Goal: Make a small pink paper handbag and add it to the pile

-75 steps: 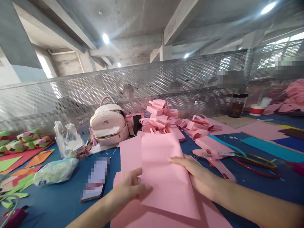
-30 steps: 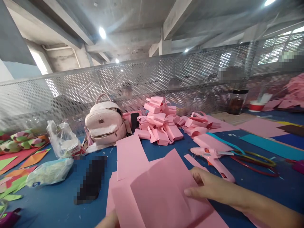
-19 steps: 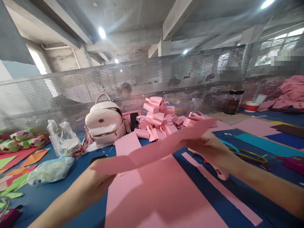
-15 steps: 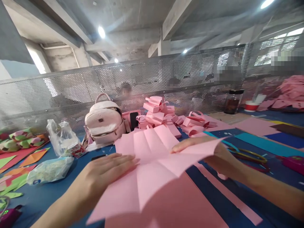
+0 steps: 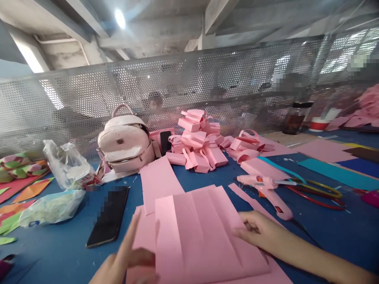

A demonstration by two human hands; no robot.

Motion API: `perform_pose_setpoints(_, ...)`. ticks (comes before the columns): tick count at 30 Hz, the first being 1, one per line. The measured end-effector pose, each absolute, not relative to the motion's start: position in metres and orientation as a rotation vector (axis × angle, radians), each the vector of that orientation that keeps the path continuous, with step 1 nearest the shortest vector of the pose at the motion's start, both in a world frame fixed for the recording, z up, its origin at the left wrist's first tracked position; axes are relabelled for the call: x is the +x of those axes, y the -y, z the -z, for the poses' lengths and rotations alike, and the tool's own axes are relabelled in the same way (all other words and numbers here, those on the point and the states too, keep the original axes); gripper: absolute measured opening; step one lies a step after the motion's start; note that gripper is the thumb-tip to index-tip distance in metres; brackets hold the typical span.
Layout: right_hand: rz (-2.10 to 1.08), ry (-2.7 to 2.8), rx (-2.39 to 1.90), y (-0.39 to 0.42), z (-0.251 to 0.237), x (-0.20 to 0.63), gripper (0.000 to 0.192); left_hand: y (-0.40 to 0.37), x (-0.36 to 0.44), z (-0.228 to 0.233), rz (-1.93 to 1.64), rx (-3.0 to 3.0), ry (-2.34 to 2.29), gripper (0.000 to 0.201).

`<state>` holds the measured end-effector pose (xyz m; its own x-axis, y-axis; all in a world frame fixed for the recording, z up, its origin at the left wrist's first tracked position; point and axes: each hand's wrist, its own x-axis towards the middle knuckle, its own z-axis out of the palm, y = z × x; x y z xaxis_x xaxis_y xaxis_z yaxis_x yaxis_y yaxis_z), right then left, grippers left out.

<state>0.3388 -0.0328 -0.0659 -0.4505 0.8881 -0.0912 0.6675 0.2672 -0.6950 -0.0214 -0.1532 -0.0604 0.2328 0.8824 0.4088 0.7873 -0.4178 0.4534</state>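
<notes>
A creased sheet of pink paper, doubled over, lies in front of me with several fold lines running down it. My right hand pinches its right edge, thumb on top and fingers curled. At the left edge, my left hand has its index finger stretched out and the other fingers bent apart from it; it grips nothing that I can see. Flat pink sheets lie underneath, and another pink sheet lies just beyond.
A pink glue gun and scissors lie right, a black phone left. Farther back are a backpack, a pile of folded pink paper boxes and plastic bags. A perforated metal screen stands behind.
The spread, creased sheet is now doubled over and lower. My right hand has shifted to its right edge; my left hand has lifted its flat fingers off. The phone and glue gun are now uncovered.
</notes>
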Motion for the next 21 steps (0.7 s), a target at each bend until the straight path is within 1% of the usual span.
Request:
perform_pose_setpoints(2, -0.959, 2.28, -1.451, 0.028, 0.064, 0.332, 0.047, 0.146, -0.021, 0.047, -1.012, 2.609, -1.74, 0.067)
perform_pose_setpoints(3, -0.967, 2.303, -1.46, 0.026, 0.063, 0.329, 0.046, 0.142, -0.018, 0.042, -1.011, 2.821, -1.736, 0.063)
perform_pose_setpoints(5, -0.98, 2.331, -1.468, 0.026, 0.061, 0.325, 0.046, 0.134, -0.008, 0.038, -0.928, 3.251, -1.537, 0.053)
perform_pose_setpoints(7, -0.932, 2.355, -1.471, 0.026, 0.059, 0.325, 0.048, 0.127, 0.007, 0.046, -0.742, 3.596, -1.181, 0.046)
perform_pose_setpoints(8, -0.889, 2.378, -1.477, 0.026, 0.058, 0.327, 0.048, 0.124, 0.015, 0.053, -0.622, 3.669, -1.108, 0.046)
perform_pose_setpoints(9, -0.834, 2.412, -1.487, 0.025, 0.056, 0.33, 0.048, 0.121, 0.021, 0.062, -0.601, 3.683, -1.085, 0.046)
perform_pose_setpoints(10, -0.768, 2.454, -1.501, 0.024, 0.054, 0.334, 0.047, 0.117, 0.027, 0.071, -0.586, 3.652, -1.121, 0.046)
perform_pose_setpoints(12, -0.583, 2.538, -1.537, 0.02, 0.046, 0.341, 0.042, 0.111, 0.033, 0.087, -0.67, 3.643, -1.088, 0.045)
perform_pose_setpoints(15, -0.113, 2.487, -1.514, 0.015, 0.035, 0.346, 0.022, 0.105, 0.034, 0.099, -0.748, 3.641, -1.032, 0.042)
perform_pose_setpoints(16, 0.007, 2.466, -1.414, 0.015, 0.032, 0.344, 0.025, 0.104, 0.033, 0.1, -0.756, 3.644, -1.019, 0.041)
perform_pose_setpoints(17, 0.07, 2.477, -1.27, 0.016, 0.031, 0.341, 0.035, 0.104, 0.032, 0.1, -0.762, 3.645, -1.012, 0.041)
perform_pose_setpoints(18, 0.069, 2.525, -1.088, 0.018, 0.031, 0.336, 0.046, 0.103, 0.031, 0.1, -0.759, 3.649, -1.008, 0.04)
perform_pose_setpoints(19, 0.008, 2.607, -0.888, 0.021, 0.031, 0.329, 0.054, 0.103, 0.03, 0.101, -0.748, 3.656, -1.0, 0.039)
perform_pose_setpoints(21, -0.214, 2.781, -0.561, 0.027, 0.032, 0.316, 0.065, 0.102, 0.029, 0.103, -0.705, 3.671, -0.996, 0.04)
